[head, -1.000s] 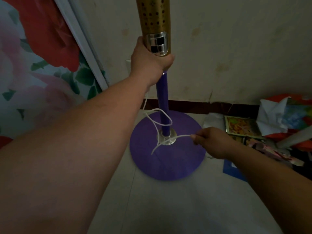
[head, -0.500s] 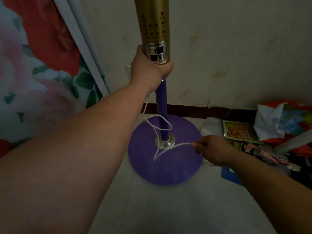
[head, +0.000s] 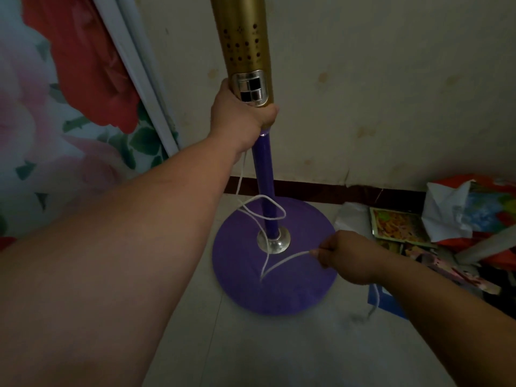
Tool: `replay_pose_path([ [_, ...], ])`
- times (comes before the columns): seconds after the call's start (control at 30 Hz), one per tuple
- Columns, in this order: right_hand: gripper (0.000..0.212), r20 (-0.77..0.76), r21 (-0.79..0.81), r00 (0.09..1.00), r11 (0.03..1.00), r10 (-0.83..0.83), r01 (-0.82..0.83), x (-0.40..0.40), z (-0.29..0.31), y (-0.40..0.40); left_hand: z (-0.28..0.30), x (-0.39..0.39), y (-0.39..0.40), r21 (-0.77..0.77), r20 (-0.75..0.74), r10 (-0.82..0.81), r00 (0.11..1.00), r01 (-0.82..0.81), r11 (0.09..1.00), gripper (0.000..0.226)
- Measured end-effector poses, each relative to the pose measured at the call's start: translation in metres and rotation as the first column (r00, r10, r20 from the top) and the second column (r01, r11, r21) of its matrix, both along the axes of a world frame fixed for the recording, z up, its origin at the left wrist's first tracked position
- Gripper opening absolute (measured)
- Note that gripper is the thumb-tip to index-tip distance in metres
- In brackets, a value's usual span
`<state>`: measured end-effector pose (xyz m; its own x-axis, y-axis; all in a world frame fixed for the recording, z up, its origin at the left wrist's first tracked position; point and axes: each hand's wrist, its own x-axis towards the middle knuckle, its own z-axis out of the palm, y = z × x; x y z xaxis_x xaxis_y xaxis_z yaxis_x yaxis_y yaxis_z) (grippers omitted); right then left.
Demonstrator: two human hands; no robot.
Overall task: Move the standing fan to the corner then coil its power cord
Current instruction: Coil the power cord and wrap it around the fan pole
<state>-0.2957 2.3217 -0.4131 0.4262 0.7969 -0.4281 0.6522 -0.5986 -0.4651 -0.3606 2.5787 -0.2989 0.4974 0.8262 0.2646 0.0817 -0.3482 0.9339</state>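
Note:
The standing fan stands upright in the room's corner on a round purple base (head: 296,286). A purple pole (head: 265,174) rises from the base to a gold control column (head: 244,46) with a silver button panel. My left hand (head: 240,113) grips the bottom of that gold column. The thin white power cord (head: 268,216) loops once around the pole low down, then runs across the base. My right hand (head: 343,255) pinches the cord over the base's right side. A further length of cord hangs below that hand. The fan's head is out of view.
A floral red-and-pink panel (head: 61,101) with a white frame stands on the left. A stained cream wall (head: 377,93) with a dark skirting is behind the fan. Crumpled papers, bags and a picture (head: 452,224) lie on the floor at the right. Pale floor tiles (head: 279,353) lie nearest me.
My right hand has drawn the cord slightly lower and toward me across the base. My left hand keeps its grip on the column, and the fan stays in place.

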Motion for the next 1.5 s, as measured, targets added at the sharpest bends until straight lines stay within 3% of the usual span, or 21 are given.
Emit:
replay_pose_path([
  [0.2, 0.046, 0.045, 0.196, 0.998, 0.98, -0.05, 0.04, -0.006, 0.017, 0.014, 0.0, -0.005, 0.005, -0.012, 0.025, 0.011, 1.0, -0.011, 1.0, 0.061],
  [0.4, 0.044, -0.109, 0.394, 0.982, 0.9, -0.154, 0.185, -0.016, 0.025, 0.021, -0.01, -0.003, -0.011, 0.035, 0.018, -0.006, 1.0, 0.006, 0.999, 0.063],
  [0.6, 0.043, -0.26, 0.453, 0.923, 0.809, -0.283, 0.375, -0.016, 0.034, 0.022, -0.018, 0.003, -0.034, 0.064, -0.004, -0.027, 1.0, 0.027, 0.998, 0.064],
  [0.77, 0.025, -0.332, 0.445, 0.884, 0.771, -0.33, 0.455, -0.013, 0.039, 0.02, -0.019, 0.004, -0.042, 0.071, -0.014, -0.031, 0.999, 0.032, 0.997, 0.066],
  [1.0, 0.018, -0.195, 0.469, 0.947, 0.824, -0.254, 0.317, -0.004, 0.037, 0.024, -0.014, -0.004, -0.048, 0.056, -0.036, -0.056, 0.998, 0.058, 0.997, 0.075],
  [1.2, 0.014, 0.035, 0.504, 0.986, 0.855, -0.164, 0.124, -0.007, 0.034, 0.034, -0.02, -0.017, -0.056, -0.028, -0.057, -0.097, 0.994, 0.096, 0.995, 0.077],
  [1.43, 0.018, 0.08, 0.558, 0.98, 0.823, -0.18, 0.106, -0.011, 0.03, 0.043, -0.045, -0.057, -0.085, -0.156, -0.037, -0.115, 0.993, 0.108, 0.982, 0.075],
  [1.5, 0.018, 0.055, 0.579, 0.981, 0.807, -0.186, 0.12, -0.014, 0.031, 0.044, -0.054, -0.07, -0.098, -0.209, -0.103, -0.101, 0.989, 0.078, 0.975, 0.058],
])
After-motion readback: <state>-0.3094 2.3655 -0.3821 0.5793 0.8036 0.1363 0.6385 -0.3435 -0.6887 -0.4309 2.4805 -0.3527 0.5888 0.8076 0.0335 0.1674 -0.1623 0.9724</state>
